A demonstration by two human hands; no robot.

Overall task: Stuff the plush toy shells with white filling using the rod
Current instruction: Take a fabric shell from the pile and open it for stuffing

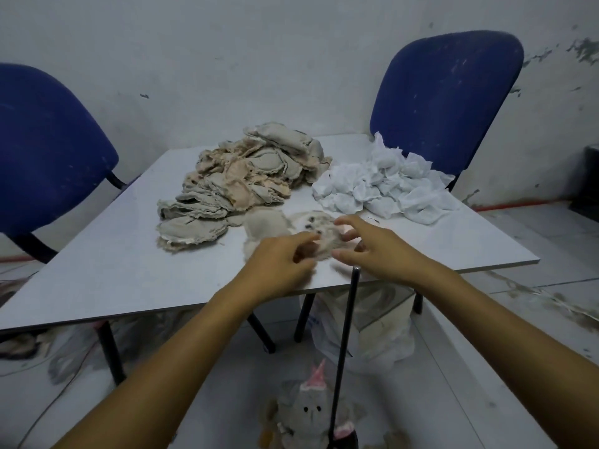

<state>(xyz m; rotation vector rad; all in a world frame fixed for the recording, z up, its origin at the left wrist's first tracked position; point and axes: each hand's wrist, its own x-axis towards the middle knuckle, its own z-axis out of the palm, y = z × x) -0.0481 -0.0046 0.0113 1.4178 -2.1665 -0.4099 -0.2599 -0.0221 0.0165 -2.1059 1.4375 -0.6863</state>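
Left hand (278,264) fingers (304,238) curled, pinching the near edge of a limp plush shell (319,233) at frame centre; right hand (376,247) fingers (345,222) spread, tips on the shell's right side, grip unclear through blur. Shell lies flat on the table (129,254): beige fuzz, dark eye dots, unfilled. Judged light, floppy, no stiffness; best taken at the opening's rim, both sides, to hold the mouth wide. Shell heap (240,183) upper centre, white filling (389,186) to its right. Rod (345,345) stands lower centre, untouched, beside a stuffed toy (308,413)
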